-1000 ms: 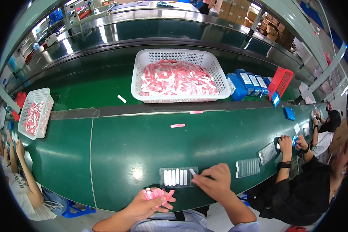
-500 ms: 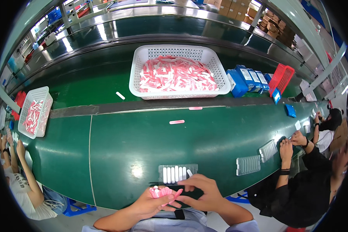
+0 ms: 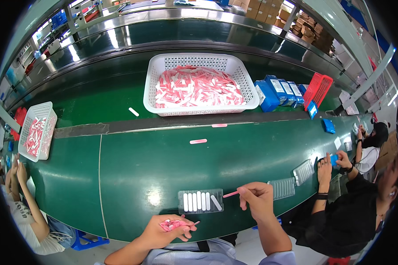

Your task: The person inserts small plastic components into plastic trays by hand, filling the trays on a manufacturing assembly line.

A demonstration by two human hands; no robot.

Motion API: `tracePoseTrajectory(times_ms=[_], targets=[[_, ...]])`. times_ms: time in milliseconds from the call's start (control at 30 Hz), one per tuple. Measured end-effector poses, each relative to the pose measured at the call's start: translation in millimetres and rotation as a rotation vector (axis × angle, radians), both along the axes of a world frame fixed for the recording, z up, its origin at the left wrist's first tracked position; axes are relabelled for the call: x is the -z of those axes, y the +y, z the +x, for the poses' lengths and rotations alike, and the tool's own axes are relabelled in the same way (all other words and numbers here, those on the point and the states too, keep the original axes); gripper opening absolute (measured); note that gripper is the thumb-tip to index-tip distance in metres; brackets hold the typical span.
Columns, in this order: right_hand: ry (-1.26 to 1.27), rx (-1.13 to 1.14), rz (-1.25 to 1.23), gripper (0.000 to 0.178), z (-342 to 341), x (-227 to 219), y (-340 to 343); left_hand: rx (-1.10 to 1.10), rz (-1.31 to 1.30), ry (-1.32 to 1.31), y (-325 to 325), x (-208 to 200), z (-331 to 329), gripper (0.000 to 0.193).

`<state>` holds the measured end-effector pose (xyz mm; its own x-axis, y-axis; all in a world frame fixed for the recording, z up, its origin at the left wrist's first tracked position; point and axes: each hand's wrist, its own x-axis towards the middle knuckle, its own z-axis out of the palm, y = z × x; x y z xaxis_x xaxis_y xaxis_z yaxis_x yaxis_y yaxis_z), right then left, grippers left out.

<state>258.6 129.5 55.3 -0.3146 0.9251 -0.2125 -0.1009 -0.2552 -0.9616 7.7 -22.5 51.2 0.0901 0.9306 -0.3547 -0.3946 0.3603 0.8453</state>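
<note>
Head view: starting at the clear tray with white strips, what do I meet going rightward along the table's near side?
Tray with white strips, pink strip, right hand, ribbed clear tray, second ribbed clear tray, co-worker's hand.

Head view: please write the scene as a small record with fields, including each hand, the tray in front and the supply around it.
Left hand: holds a bunch of pink-and-white strips
Right hand: pinches one pink strip, its tip near the tray's right edge; contact unclear
Tray: transparent, on the green table; a row of white strips, with a slanted strip at the right end
Supply: large white basket ahead, small white basket at left, both holding strips
</note>
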Motion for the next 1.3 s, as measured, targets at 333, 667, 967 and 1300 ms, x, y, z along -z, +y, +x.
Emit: tracePoseTrajectory(times_ms=[333, 667, 967, 1300], targets=[[-0.629, -0.570, 0.431, 0.011, -22, -8, 47, 0.146, 0.025, 0.146, 16, -2, 3, 0.017], [-0.716, -0.758, 0.562, 0.046, -33, -14, 54, 0.106, 0.041, 0.218, 16, -4, -8, 0.015], [-0.607, -0.701, 0.529, 0.048, -25, -13, 51, -0.006, 0.074, 0.248, 17, -16, -27, 0.013], [-0.906, -0.703, 1.222, 0.063, -3, -1, 20, 0.000, 0.081, 0.303, 15, -24, -49, 0.015]])
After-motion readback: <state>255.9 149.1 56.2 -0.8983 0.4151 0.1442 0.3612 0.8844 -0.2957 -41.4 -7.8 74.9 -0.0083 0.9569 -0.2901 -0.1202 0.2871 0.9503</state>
